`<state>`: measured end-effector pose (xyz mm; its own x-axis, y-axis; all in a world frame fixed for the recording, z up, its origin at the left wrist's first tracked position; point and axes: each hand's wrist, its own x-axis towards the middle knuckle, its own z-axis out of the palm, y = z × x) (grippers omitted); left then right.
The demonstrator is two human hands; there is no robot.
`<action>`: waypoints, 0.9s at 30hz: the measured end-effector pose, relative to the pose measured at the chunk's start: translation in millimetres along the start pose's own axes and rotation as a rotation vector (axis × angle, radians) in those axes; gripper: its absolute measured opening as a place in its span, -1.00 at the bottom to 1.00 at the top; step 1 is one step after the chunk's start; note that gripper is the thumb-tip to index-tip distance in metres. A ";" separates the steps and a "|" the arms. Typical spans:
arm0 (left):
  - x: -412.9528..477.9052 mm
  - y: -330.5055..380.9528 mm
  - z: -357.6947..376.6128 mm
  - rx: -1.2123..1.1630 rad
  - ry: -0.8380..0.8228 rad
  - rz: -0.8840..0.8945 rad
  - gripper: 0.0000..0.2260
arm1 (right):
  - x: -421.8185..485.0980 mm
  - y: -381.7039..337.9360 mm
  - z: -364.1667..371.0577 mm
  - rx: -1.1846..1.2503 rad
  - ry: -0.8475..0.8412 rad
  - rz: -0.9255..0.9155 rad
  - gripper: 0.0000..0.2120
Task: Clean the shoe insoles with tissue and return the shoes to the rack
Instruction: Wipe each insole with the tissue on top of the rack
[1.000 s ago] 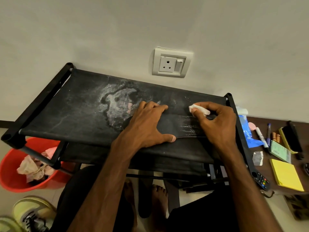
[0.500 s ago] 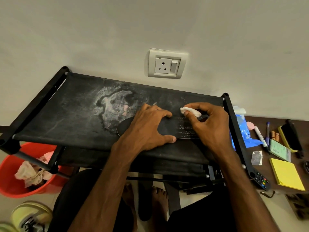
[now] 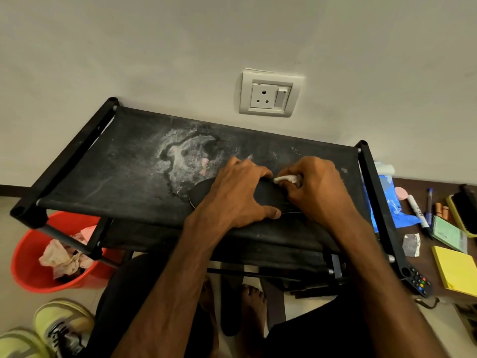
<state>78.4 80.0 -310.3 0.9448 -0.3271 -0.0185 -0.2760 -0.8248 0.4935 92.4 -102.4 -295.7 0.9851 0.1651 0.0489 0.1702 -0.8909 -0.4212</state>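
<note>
A black insole (image 3: 267,196) lies flat on the top shelf of the black fabric shoe rack (image 3: 124,174). My left hand (image 3: 238,195) presses down on the insole's middle and pins it. My right hand (image 3: 318,189) pinches a small white tissue wad (image 3: 286,179) against the insole, just right of my left fingers. Most of the insole is hidden under both hands. A pair of yellow-green sneakers (image 3: 60,324) stands on the floor at the bottom left.
An orange bucket (image 3: 31,270) with crumpled tissues sits under the rack's left end. A wall socket (image 3: 269,95) is above the rack. To the right a brown surface holds yellow sticky notes (image 3: 455,271), pens, a brush, a remote (image 3: 418,280) and a blue bag. My bare feet are below.
My right hand has slid the tissue leftward along the insole until it nearly meets my left fingers. The left hand has stayed pressed on the insole.
</note>
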 end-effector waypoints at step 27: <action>-1.9 1.5 -2.1 -0.019 -0.008 -0.025 -0.26 | -9.7 -5.4 -5.1 -0.014 -0.025 -0.037 -0.76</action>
<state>76.6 80.3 -307.7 0.9498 -0.3107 -0.0377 -0.2493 -0.8239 0.5090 82.0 -101.3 -289.3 0.9772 0.2080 0.0417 0.2068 -0.8897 -0.4070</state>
